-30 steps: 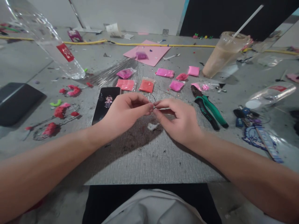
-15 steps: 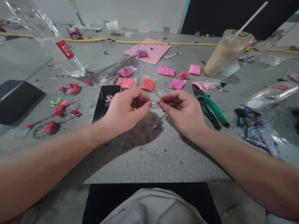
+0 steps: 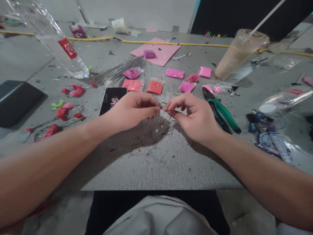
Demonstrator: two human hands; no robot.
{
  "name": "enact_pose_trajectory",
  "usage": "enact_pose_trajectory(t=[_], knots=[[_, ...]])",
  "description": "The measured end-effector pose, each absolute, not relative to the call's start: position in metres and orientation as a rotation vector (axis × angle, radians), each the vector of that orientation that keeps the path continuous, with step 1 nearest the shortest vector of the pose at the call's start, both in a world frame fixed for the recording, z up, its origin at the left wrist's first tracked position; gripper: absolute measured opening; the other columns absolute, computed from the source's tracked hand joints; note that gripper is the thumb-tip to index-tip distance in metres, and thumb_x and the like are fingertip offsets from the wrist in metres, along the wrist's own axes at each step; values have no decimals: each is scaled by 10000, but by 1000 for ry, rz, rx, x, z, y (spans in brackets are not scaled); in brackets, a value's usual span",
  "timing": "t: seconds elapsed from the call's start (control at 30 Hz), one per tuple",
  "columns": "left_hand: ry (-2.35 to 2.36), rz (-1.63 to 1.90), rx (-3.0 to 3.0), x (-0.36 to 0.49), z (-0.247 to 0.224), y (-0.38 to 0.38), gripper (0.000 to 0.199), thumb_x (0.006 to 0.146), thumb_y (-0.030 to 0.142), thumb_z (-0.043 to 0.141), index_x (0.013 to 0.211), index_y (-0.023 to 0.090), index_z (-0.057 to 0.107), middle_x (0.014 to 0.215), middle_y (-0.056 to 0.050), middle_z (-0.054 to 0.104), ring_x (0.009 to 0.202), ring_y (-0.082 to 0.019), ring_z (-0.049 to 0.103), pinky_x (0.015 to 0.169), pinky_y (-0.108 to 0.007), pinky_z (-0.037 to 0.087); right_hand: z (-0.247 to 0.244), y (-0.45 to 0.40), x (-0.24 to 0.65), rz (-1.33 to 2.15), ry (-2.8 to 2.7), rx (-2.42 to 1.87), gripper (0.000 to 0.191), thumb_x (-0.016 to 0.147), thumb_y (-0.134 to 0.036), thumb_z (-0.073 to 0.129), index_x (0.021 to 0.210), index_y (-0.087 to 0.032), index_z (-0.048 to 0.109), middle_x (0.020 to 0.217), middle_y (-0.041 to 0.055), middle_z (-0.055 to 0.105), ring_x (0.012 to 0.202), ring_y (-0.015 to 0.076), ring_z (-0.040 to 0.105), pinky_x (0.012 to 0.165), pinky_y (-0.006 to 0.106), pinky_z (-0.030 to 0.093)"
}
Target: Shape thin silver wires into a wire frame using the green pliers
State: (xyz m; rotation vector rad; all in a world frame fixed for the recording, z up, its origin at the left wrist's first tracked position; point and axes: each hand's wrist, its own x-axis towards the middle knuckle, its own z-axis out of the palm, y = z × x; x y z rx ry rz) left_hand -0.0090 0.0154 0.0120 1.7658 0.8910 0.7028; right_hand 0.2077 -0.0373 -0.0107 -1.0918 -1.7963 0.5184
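Over the middle of the grey table, my left hand [image 3: 137, 109] and my right hand [image 3: 189, 114] face each other with fingertips almost meeting. Both pinch a thin, bent wire [image 3: 164, 103], of which only short bits show between the fingers. A phone [image 3: 111, 98] lies partly under my left hand, its screen lit. Just right of my right hand rest green-and-black pliers [image 3: 221, 112]. Small packets of coloured clay sit beyond the hands, among them an orange packet [image 3: 155, 86] and a magenta packet [image 3: 187, 86].
Twisted wire pieces with red clay [image 3: 62, 112] lie at left, near a black box [image 3: 19, 102] and a tall water bottle [image 3: 66, 54]. Straight wires [image 3: 117, 71] lie behind the phone. On the right are an iced drink [image 3: 236, 55], a lying bottle [image 3: 286, 98] and keys [image 3: 261, 120].
My hands have shifted slightly, and the wire between them has turned; the loop seen before shows less clearly. Both hands keep their pinch.
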Motion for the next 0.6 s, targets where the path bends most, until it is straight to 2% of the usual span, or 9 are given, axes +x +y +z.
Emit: enact_pose_trajectory(t=[0.2,0.37,0.47,0.6], knots=[[903,561,1878,-14,20,19,89,856,196,727,856,203,815,686,0,715,669,-127,638,623,-234,481,-14,-35,207,775,-1699,-1001,216,841,-33,707,783,-240,685,884,-10,798,921,208,749,857,397,559],[893,520,1896,-19,23,23,142,895,220,699,899,223,841,673,8,690,578,-99,561,532,-212,416,-15,-31,204,1020,-1539,-930,162,813,-202,866,803,-248,711,872,0,811,883,204,769,840,390,621],[884,529,1885,-21,22,24,149,894,226,705,925,232,851,664,8,679,557,-102,546,520,-215,414,-15,-30,203,1056,-1453,-926,276,736,-297,956,881,-248,726,915,-1,800,877,188,750,831,371,642],[837,567,1908,-24,19,27,160,892,246,725,961,243,869,743,-11,727,656,-131,606,571,-221,447,-16,-29,203,1062,-1399,-968,414,624,-344,1032,895,-238,738,902,-8,778,815,170,732,777,346,650]])
